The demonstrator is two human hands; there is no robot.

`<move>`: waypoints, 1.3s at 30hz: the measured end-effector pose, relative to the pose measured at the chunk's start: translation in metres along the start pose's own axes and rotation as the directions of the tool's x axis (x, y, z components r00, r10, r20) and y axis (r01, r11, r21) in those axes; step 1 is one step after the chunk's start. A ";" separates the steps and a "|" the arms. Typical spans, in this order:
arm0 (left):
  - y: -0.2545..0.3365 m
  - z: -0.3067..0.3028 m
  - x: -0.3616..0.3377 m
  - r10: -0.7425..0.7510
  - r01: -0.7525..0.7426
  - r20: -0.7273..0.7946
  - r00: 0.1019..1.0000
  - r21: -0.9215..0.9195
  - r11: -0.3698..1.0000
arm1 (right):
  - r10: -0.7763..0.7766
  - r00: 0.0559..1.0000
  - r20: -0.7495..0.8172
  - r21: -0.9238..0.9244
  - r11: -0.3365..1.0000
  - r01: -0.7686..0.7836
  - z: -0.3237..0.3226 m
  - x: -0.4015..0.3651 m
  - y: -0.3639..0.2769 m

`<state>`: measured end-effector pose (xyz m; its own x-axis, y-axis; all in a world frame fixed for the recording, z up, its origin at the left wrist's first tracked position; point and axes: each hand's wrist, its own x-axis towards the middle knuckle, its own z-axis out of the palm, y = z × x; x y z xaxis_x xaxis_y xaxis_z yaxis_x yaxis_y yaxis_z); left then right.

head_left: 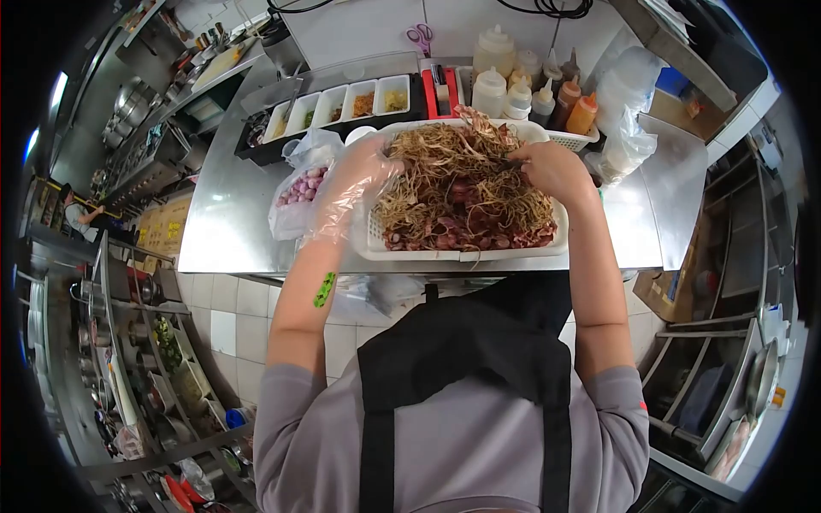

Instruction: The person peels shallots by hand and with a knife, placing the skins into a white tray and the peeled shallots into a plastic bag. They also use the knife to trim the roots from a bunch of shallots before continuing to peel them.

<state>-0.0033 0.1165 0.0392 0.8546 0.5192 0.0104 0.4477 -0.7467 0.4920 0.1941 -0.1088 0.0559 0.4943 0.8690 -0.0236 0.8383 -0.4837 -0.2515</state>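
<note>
A white plastic basket (374, 232) holds a heap of reddish shallots (466, 231) with tangled, stringy dried roots (436, 154) on top. My left hand (374, 167), in a clear plastic glove, is at the basket's left side with its fingers closed on the edge of the root tangle. Bare and curled, my right hand (547, 171) is over the right side of the heap. A small dark thing shows at its fingertips, too hidden to name. Left of the basket, a clear plastic bag holds peeled shallots (301, 185).
Behind the basket stand white condiment tubs (329, 105) in a black holder and several squeeze bottles (490, 92). Purple scissors (420, 38) hang on the wall. Shelves flank the steel table (224, 218) below. Another person (81, 218) is far left.
</note>
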 end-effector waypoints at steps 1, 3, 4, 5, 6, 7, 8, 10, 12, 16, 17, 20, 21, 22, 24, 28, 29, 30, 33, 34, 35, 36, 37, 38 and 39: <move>0.002 0.000 -0.004 0.015 -0.023 -0.059 0.998 -0.137 0.990 | -0.012 1.000 -0.014 0.009 1.000 0.013 0.002 0.000 0.002; 0.006 -0.003 -0.008 0.025 -0.056 -0.115 0.993 -0.269 0.961 | -0.019 0.999 -0.028 0.021 1.000 0.020 0.004 -0.001 0.003; 0.009 -0.004 -0.008 -0.002 -0.037 -0.162 0.987 -0.235 0.971 | -0.023 0.999 -0.042 0.024 0.999 0.024 0.004 -0.003 0.002; 0.013 -0.007 -0.009 -0.027 -0.016 -0.209 0.977 -0.203 0.979 | -0.027 0.998 -0.054 0.026 0.999 0.028 0.003 -0.005 0.001; 0.024 -0.017 -0.009 -0.139 0.112 -0.081 0.987 -0.269 0.957 | -0.022 0.998 -0.053 0.027 0.999 0.023 0.002 -0.007 0.000; 0.019 -0.016 -0.004 -0.136 0.111 -0.078 0.988 -0.270 0.957 | -0.017 0.999 -0.047 0.027 0.999 0.019 0.001 -0.008 -0.001; 0.008 -0.013 0.002 -0.085 0.044 -0.148 0.985 -0.256 0.966 | -0.013 0.999 -0.041 0.026 1.000 0.014 -0.001 -0.009 -0.001; 0.023 -0.023 -0.004 -0.058 0.018 -0.268 0.962 -0.152 0.988 | -0.013 0.999 -0.035 0.029 0.999 0.014 -0.002 -0.010 -0.001; 0.036 -0.036 -0.008 -0.022 -0.015 -0.245 0.969 -0.147 0.989 | -0.017 0.999 -0.030 0.030 0.999 0.018 -0.004 -0.012 -0.001; 0.043 -0.046 0.003 0.058 -0.075 -0.153 0.986 -0.107 0.991 | -0.109 0.990 -0.095 0.142 0.982 0.122 -0.016 -0.024 0.001; 0.042 -0.042 0.008 0.057 -0.074 -0.154 0.986 -0.109 0.991 | -0.115 0.988 -0.100 0.215 0.967 0.134 -0.021 -0.028 0.000; 0.050 -0.030 0.029 0.069 -0.132 -0.174 0.982 -0.382 0.915 | -0.195 0.974 -0.112 0.261 0.940 0.218 -0.037 -0.044 -0.017; 0.067 -0.033 0.036 0.069 -0.086 -0.072 0.995 -0.258 0.962 | -0.191 0.976 -0.107 0.260 0.942 0.213 -0.035 -0.046 -0.024; 0.083 -0.035 0.043 0.057 -0.053 0.028 0.998 -0.126 0.991 | -0.267 0.952 -0.147 0.203 0.934 0.293 -0.032 -0.048 -0.034; 0.109 -0.032 0.057 0.064 -0.044 0.178 0.982 -0.115 0.992 | -0.329 0.933 -0.142 0.035 0.941 0.337 -0.023 -0.051 -0.053; 0.131 -0.025 0.060 0.331 -0.169 0.376 0.865 -0.404 0.899 | -0.255 0.943 -0.213 -0.129 0.964 0.232 0.001 -0.039 -0.066; 0.131 -0.025 0.059 0.334 -0.172 0.375 0.865 -0.403 0.899 | -0.254 0.943 -0.215 -0.131 0.964 0.230 0.006 -0.033 -0.061; 0.130 -0.025 0.057 0.400 -0.270 0.265 0.877 -0.415 0.869 | -0.152 0.978 -0.146 -0.140 0.981 0.132 0.008 -0.028 -0.057; 0.121 -0.030 0.046 0.376 -0.280 0.136 0.917 -0.453 0.846 | -0.080 0.987 -0.138 -0.144 0.988 0.060 0.016 -0.024 -0.044; 0.115 -0.032 0.039 0.282 -0.184 0.130 0.950 -0.494 0.850 | -0.054 0.988 -0.142 -0.102 0.994 0.039 0.017 -0.024 -0.043; 0.108 -0.033 0.028 0.280 -0.184 0.130 0.951 -0.491 0.851 | -0.026 0.989 -0.145 -0.058 0.998 0.018 0.018 -0.025 -0.041; 0.100 -0.034 0.017 0.243 -0.140 0.118 0.963 -0.550 0.823 | -0.028 0.989 -0.146 -0.054 0.998 0.020 0.017 -0.026 -0.040; 0.090 -0.036 0.012 0.205 -0.098 0.110 0.973 -0.606 0.790 | -0.012 0.989 -0.145 -0.008 1.000 0.011 0.015 -0.027 -0.039; 0.074 -0.033 0.016 0.164 -0.015 0.198 0.967 -0.592 0.805 | 0.002 0.990 -0.143 0.036 0.999 0.003 0.014 -0.027 -0.038; 0.059 -0.027 0.017 0.163 -0.017 0.195 0.967 -0.589 0.808 | 0.000 0.989 -0.147 0.038 0.999 0.006 0.015 -0.027 -0.034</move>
<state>0.0306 0.0933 0.0920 0.9507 0.2995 -0.0799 0.1920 -0.3668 0.9103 0.1488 -0.1143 0.0510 0.5225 0.8444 0.1184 0.8318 -0.4743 -0.2883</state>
